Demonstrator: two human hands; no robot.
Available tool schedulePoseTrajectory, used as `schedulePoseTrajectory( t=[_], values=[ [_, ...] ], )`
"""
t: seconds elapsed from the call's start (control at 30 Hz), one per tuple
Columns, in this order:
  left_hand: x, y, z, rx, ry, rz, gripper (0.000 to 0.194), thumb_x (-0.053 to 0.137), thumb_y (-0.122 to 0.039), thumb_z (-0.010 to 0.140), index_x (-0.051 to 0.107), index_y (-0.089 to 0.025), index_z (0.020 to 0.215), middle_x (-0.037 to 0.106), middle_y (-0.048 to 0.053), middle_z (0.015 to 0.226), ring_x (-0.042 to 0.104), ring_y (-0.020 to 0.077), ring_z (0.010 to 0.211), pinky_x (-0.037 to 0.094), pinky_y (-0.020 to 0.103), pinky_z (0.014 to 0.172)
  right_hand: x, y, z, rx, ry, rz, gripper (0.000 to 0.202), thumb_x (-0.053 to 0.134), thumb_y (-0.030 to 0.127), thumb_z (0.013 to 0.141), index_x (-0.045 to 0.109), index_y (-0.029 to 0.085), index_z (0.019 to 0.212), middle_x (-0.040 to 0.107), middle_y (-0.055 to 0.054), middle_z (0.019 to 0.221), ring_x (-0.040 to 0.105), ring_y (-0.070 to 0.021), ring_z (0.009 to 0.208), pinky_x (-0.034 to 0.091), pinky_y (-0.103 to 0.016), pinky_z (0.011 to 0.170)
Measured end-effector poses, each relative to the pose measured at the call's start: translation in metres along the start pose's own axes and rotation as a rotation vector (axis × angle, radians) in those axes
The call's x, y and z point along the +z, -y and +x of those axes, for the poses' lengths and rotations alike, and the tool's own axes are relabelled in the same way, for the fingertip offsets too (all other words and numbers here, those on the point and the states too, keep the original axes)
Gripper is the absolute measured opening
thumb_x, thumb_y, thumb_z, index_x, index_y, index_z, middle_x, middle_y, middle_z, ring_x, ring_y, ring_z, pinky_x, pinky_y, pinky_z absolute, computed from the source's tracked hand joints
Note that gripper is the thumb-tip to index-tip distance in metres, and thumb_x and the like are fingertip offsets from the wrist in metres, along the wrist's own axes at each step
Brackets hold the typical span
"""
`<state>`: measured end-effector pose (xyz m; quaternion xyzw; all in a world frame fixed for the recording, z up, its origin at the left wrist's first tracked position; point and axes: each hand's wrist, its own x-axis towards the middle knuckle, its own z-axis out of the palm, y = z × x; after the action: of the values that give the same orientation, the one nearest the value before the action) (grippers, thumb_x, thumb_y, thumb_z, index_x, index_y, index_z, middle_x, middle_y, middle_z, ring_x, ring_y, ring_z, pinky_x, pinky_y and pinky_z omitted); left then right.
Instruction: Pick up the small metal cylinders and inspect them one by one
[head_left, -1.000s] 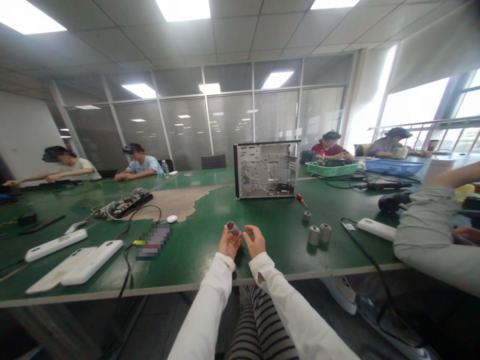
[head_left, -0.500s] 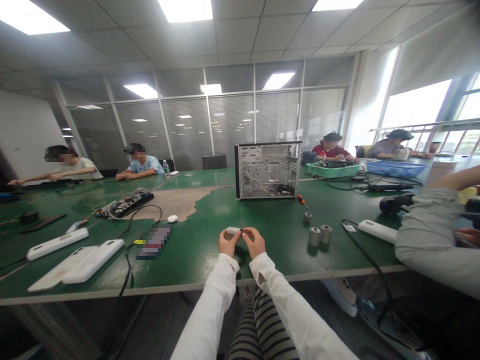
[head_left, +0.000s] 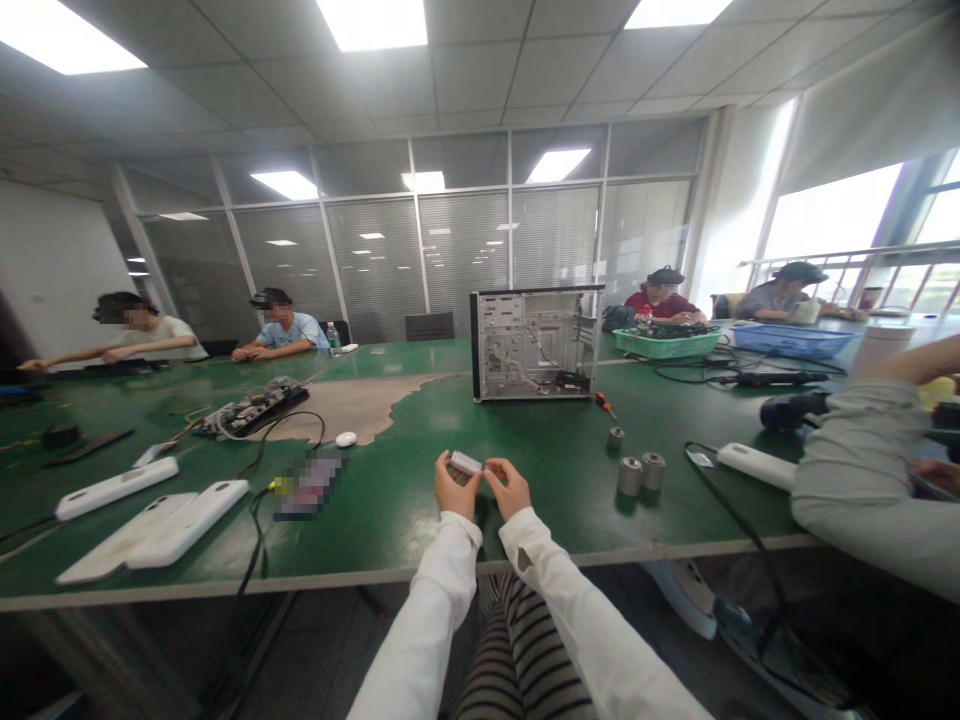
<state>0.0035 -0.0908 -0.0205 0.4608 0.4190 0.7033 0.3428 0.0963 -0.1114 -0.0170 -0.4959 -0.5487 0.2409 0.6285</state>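
Observation:
My left hand is closed round a small pale silvery piece, shaped like a short cylinder or block, just above the near part of the table. At the piece's right end are the pinched thumb and fingers of my right hand; anything between them is too small to make out. Right of my hands, two metal cylinders stand side by side. A smaller metal cylinder sits behind them, by an orange-handled screwdriver. Beyond my hands stands an opened computer case.
The green table carries white power banks, a blurred phone-like slab, cables and a circuit assembly on the left. Green and blue baskets stand far right. A co-worker's sleeve is close at right.
The silvery piece has turned in my left hand and shows more of its side. My right fingertips have shifted slightly at its right end.

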Motion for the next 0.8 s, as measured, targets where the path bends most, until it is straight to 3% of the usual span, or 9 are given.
schedulePoseTrajectory(
  t=[0.17,0.27,0.5,0.7,0.8],
  values=[
    [0.001,-0.003,-0.005,0.085,0.030,0.038,0.070,0.069,-0.007,0.049,0.038,-0.022,0.109,0.041,0.010,0.114,0.055,0.0177,0.088,0.049,0.029,0.071,0.000,0.001,0.000,-0.001,-0.002,-0.004,0.023,0.050,0.031,0.065,0.056,0.018,0.082,0.062,-0.004,0.078,0.056,-0.0157,0.071,0.043,-0.027,0.064],
    [0.003,-0.003,-0.006,0.066,0.069,-0.005,0.068,0.069,-0.009,0.050,0.038,-0.021,0.109,0.040,0.011,0.116,0.056,0.0171,0.086,0.049,0.029,0.070,-0.001,0.000,0.000,0.002,-0.008,0.002,0.023,0.049,0.033,0.065,0.057,0.018,0.081,0.062,-0.003,0.079,0.056,-0.0158,0.071,0.043,-0.027,0.065],
    [0.004,0.002,-0.001,-0.207,0.038,-0.186,0.055,0.075,-0.014,0.044,0.050,-0.013,0.093,0.054,0.011,0.099,0.059,0.0125,0.069,0.049,0.030,0.069,-0.002,-0.001,0.000,0.018,-0.068,0.014,0.029,0.041,0.041,0.071,0.056,0.018,0.080,0.062,-0.002,0.074,0.056,-0.0148,0.067,0.042,-0.024,0.057],
    [0.000,-0.013,-0.002,-0.477,0.191,-0.591,0.025,0.066,-0.023,0.060,0.057,-0.007,0.077,0.063,0.011,0.077,0.061,0.0172,0.073,0.050,0.029,0.072,-0.004,0.007,-0.003,-0.011,-0.082,0.022,0.034,0.037,0.044,0.073,0.058,0.018,0.078,0.061,-0.001,0.068,0.055,-0.0136,0.062,0.041,-0.022,0.055],
    [-0.003,-0.022,-0.001,-0.565,0.140,-0.664,0.024,0.058,-0.031,0.068,0.058,-0.008,0.075,0.063,0.011,0.074,0.061,0.0169,0.076,0.050,0.026,0.073,-0.004,0.007,-0.004,-0.018,-0.086,0.027,0.035,0.037,0.045,0.074,0.058,0.018,0.080,0.061,-0.002,0.068,0.054,-0.0135,0.061,0.041,-0.022,0.054]
  ],
)
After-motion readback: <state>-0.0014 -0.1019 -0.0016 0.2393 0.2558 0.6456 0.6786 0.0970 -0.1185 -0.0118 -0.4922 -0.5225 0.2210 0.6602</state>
